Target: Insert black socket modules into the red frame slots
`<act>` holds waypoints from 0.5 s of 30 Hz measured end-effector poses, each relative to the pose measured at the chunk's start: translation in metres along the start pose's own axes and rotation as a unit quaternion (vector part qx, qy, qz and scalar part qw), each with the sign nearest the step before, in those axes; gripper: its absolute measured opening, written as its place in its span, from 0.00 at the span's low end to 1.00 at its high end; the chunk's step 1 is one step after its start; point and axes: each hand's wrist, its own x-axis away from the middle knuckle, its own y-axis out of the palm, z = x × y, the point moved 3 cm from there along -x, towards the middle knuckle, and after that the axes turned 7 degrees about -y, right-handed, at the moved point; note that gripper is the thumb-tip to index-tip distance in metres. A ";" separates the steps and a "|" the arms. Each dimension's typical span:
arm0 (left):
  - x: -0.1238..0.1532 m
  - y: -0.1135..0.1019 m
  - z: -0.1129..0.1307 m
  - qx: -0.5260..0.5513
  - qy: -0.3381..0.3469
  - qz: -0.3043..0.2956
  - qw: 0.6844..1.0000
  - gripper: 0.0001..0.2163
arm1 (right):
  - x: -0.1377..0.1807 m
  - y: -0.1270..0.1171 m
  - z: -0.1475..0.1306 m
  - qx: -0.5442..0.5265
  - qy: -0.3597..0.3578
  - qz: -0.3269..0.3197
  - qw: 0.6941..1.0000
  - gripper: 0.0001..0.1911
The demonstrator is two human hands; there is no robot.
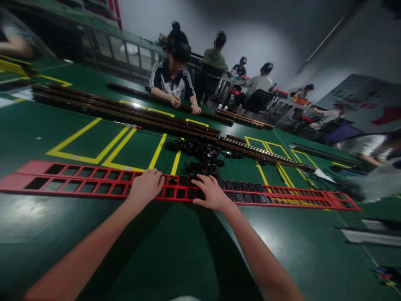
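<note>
A long red frame (19,179) with two rows of rectangular openings lies across the green table in front of me. Black socket-like modules (247,197) fill several openings right of its middle, while many on the left show only the table. My left hand (147,186) rests over the frame left of centre, fingers stretched forward and lying on it. Just right of centre, my right hand (211,193) lies on the frame with thumb and fingers spread; dark modules sit by its fingertips, partly hidden. Behind the frame is a loose pile of black parts (203,154).
Long dark rails (125,113) lie across the table beyond the pile. Yellow tape (73,158) marks rectangles on the green table (175,259). Opposite, a co-worker (175,79) has both hands at a dark rail. Light strips (372,237) lie at the right.
</note>
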 end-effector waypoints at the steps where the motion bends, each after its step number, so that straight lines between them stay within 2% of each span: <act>1: -0.002 0.000 -0.004 -0.001 0.008 0.014 1.000 0.18 | -0.002 0.001 -0.002 -0.004 0.010 0.012 1.000 0.36; 4: -0.006 0.005 -0.012 0.017 0.019 0.023 0.999 0.15 | -0.013 0.004 -0.004 -0.022 0.029 0.065 0.997 0.23; 7: -0.008 0.011 -0.016 0.047 0.008 0.005 0.999 0.14 | -0.026 0.002 0.008 -0.020 0.054 0.141 0.988 0.18; 9: -0.009 0.014 -0.017 0.055 0.004 0.006 0.998 0.14 | -0.035 -0.004 0.029 -0.005 0.103 0.186 0.977 0.18; 11: -0.010 0.014 -0.016 0.058 0.005 0.012 0.998 0.13 | -0.040 -0.011 0.059 -0.002 0.193 0.223 0.955 0.20; 13: -0.010 0.014 -0.016 0.058 0.005 0.011 0.998 0.12 | -0.044 -0.019 0.092 0.001 0.296 0.222 0.929 0.26; 15: -0.011 0.014 -0.015 0.054 0.004 0.006 0.999 0.11 | -0.048 -0.025 0.121 0.001 0.357 0.199 0.913 0.31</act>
